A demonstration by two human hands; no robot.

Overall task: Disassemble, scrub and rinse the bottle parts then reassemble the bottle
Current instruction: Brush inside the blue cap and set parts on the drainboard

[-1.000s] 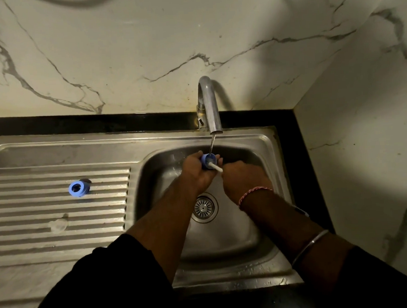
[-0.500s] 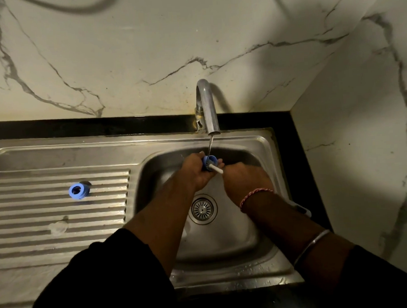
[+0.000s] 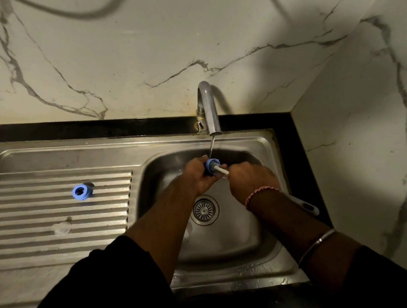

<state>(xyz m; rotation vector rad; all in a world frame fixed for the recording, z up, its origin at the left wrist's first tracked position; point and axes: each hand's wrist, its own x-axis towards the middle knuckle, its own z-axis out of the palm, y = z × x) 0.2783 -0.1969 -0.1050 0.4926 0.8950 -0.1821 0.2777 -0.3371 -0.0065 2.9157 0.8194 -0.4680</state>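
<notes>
1. The left hand (image 3: 199, 175) is gripping a small blue bottle part (image 3: 211, 165) over the sink (image 3: 227, 243), under a thin stream from the tap (image 3: 208, 106);
2. The right hand (image 3: 249, 179) is clenching round a white brush handle (image 3: 221, 170), whose head is sitting inside that part;
3. A blue ring (image 3: 82, 191) is lying on the ribbed drainboard (image 3: 59, 236), well apart; a clear piece (image 3: 62, 227) is resting nearer the person.

Basin access from above is obstructed by the faucet (image 3: 208, 108) spout at the rear rim and by both forearms crossing the front. Drainboard (image 3: 58, 210) carries only a blue ring (image 3: 82, 191) and a clear piece (image 3: 62, 228), well apart.
</notes>
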